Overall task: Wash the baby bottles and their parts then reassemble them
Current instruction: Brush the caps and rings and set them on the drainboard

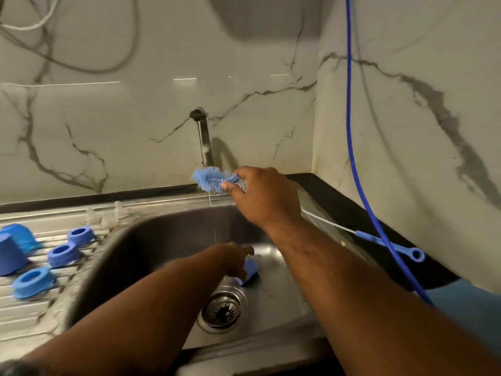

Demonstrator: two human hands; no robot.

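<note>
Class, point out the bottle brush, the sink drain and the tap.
bottle brush [208, 181], head view, blue bristles.
sink drain [222, 311], head view, strainer centre.
tap [204, 137], head view, spout.

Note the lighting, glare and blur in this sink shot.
Head view: dim light; glare streaks on the marble wall; the tap casts a soft shadow to its right; the blue rings at the left edge are blurred; the left hand is smeared; the brush in the right hand reads sharper.
</note>
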